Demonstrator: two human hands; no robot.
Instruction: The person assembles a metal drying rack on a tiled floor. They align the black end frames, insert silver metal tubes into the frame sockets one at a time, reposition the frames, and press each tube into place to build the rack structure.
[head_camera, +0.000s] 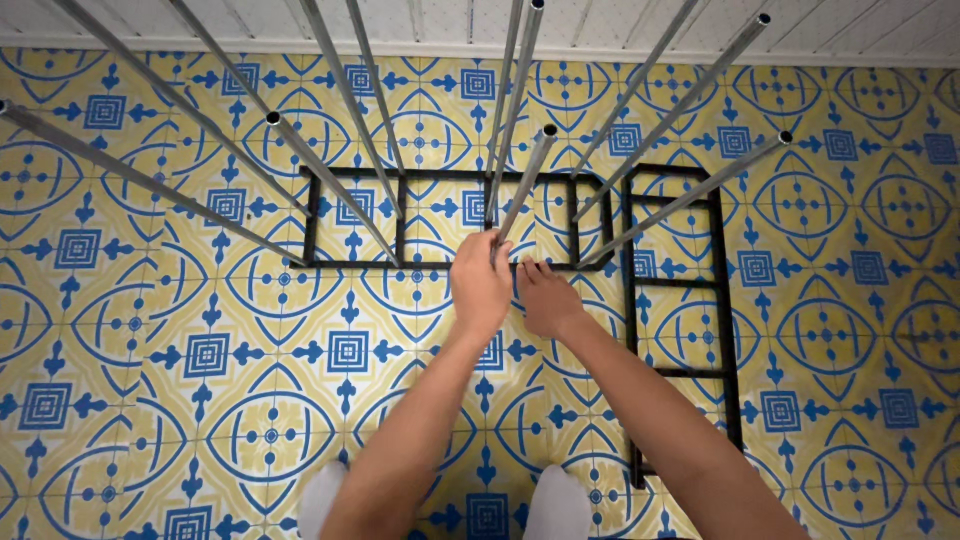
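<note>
My left hand (480, 285) is closed around the lower end of a thin metal tube (524, 190) that rises toward the camera from a black metal frame (452, 264) lying on the floor. My right hand (546, 298) rests just beside it, fingers on the frame's front bar, holding nothing that I can see. Several other metal tubes (330, 185) stand in the frame and fan out upward.
The black frame has ladder-like rungs and bends into a second section (728, 300) running toward me on the right. The floor is patterned yellow and blue tile (200, 360). A white wall (600, 25) runs along the far edge. My two white-socked feet (560, 505) are below.
</note>
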